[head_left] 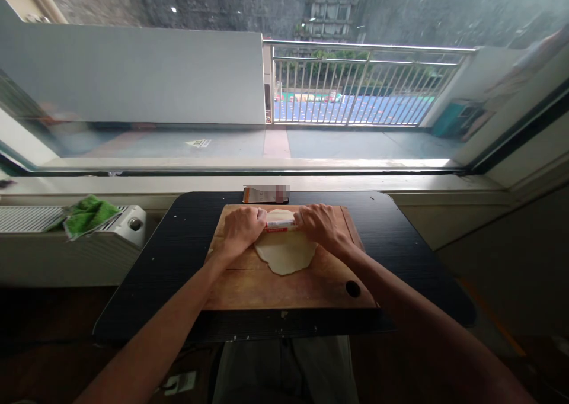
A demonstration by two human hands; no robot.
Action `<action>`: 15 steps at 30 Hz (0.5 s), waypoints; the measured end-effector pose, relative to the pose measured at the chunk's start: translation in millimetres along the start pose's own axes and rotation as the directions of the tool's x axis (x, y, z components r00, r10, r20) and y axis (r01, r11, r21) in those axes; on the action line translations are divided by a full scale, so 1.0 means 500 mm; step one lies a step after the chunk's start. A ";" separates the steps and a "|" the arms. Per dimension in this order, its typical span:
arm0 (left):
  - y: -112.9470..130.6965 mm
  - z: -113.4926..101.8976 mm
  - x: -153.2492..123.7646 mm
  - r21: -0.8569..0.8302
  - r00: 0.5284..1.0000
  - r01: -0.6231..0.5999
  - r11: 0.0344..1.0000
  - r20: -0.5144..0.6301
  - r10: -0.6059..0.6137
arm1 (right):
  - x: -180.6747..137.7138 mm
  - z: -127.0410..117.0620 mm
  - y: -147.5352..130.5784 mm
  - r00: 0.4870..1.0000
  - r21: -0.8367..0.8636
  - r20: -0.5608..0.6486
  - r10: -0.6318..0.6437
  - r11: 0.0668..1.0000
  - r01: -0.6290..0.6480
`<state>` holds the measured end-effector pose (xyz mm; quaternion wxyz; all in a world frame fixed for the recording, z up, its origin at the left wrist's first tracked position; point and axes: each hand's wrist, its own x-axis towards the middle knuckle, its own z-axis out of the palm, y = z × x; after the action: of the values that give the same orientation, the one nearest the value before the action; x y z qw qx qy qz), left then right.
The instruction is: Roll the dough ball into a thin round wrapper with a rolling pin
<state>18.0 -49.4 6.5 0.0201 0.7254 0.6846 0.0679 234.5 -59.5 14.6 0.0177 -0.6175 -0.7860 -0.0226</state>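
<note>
A flattened sheet of pale dough (287, 255) lies on a wooden cutting board (284, 294). Across its far part rests a white cylinder with a red printed label (281, 225), which looks like a tube or bottle; its ends are hidden in my hands. My left hand (244, 225) is closed around the left end, and my right hand (317, 221) is closed around the right end. Both forearms reach in from the bottom of the view. Toward me, the dough's rounded edge spreads out past the cylinder.
The board sits on a black table (169, 273) with small crumbs on it. A phone-like flat object (265, 195) lies behind the board, near the window sill (355, 183). At left, a green cloth (91, 214) hangs over a white radiator (102, 253). The board has a dark hole at its near right corner.
</note>
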 end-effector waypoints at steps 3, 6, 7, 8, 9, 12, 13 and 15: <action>-0.011 -0.001 -0.007 0.003 0.999 -0.034 0.999 -0.003 0.034 | -0.012 0.000 -0.003 1.000 0.008 -0.027 0.010 1.000 -0.010; -0.009 -0.003 0.007 0.011 1.000 -0.015 1.000 0.000 0.015 | -0.004 -0.004 -0.002 1.000 0.011 -0.007 0.022 1.000 -0.022; -0.006 -0.004 0.015 0.016 1.000 -0.001 1.000 -0.001 0.001 | 0.003 -0.005 0.000 1.000 0.009 0.003 0.027 1.000 -0.027; -0.003 -0.005 0.025 0.020 1.000 0.014 1.000 -0.006 -0.014 | 0.011 -0.005 0.002 0.999 0.009 0.009 0.032 0.999 -0.033; -0.001 -0.006 0.037 0.025 1.000 0.026 0.999 -0.015 -0.026 | 0.021 -0.005 0.003 0.999 0.012 0.007 0.036 0.999 -0.036; 0.006 -0.007 0.077 0.034 0.998 0.025 0.999 -0.061 -0.023 | 0.055 -0.003 0.009 0.998 0.038 -0.018 0.053 0.998 -0.052; 0.009 -0.007 0.090 0.035 0.997 0.022 0.999 -0.077 -0.019 | 0.066 -0.002 0.011 0.998 0.046 -0.027 0.057 0.997 -0.055; 0.015 -0.008 0.114 0.031 0.995 0.021 0.999 -0.098 -0.018 | 0.085 -0.004 0.013 0.998 0.060 -0.029 0.061 0.996 -0.059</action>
<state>27.9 6.6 15.6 -0.0244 0.7147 0.6929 0.0922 230.9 -16.9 18.9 0.0487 -0.6396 -0.7671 -0.0085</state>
